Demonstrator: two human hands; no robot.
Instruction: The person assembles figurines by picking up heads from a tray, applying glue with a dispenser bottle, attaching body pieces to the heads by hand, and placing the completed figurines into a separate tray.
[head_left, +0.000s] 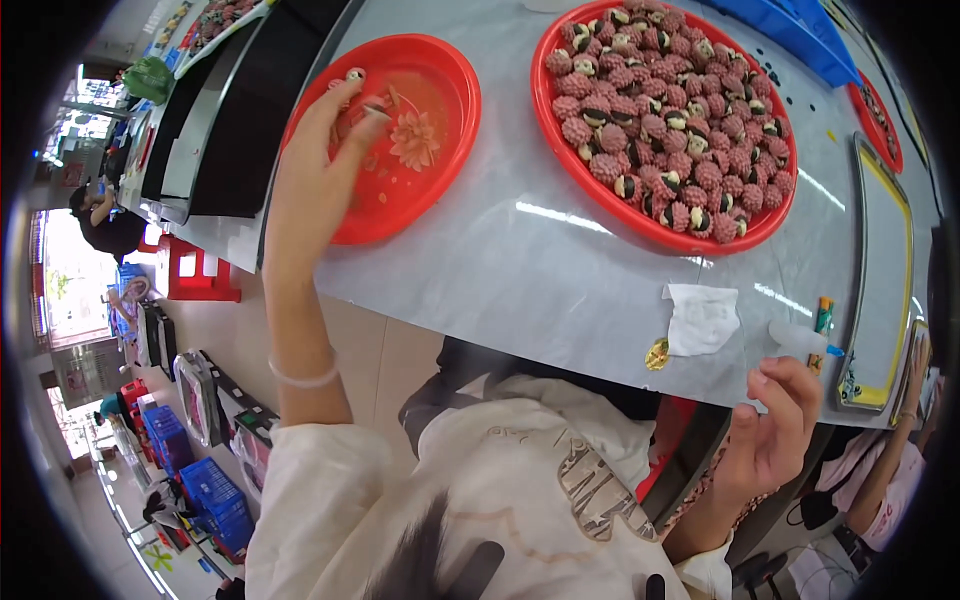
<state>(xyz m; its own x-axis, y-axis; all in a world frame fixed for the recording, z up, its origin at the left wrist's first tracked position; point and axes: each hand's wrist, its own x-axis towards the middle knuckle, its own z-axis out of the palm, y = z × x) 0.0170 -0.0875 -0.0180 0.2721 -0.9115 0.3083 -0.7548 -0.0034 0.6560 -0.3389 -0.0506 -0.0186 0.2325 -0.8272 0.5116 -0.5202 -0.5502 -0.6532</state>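
A small pink flower piece (414, 140) lies in the near-empty red tray (450, 70), just right of the left hand (320, 165), whose fingers pinch another small piece. The right hand (775, 425), half-curled and empty, hovers well apart at the tabletop (520, 270) edge.

A person's left hand (325, 150) reaches into a red round tray (440, 70) on a grey table (520, 270), fingers (345, 95) pinching a small piece beside a pink flower-shaped piece (414, 140); the right hand (775, 430) is raised near the table's near edge, loosely curled, seemingly holding nothing; a second, larger red tray (600, 195) holds many pink knobbly balls (680, 110); a white cloth (700, 318) and a small white bottle (800, 340) lie near the right hand.
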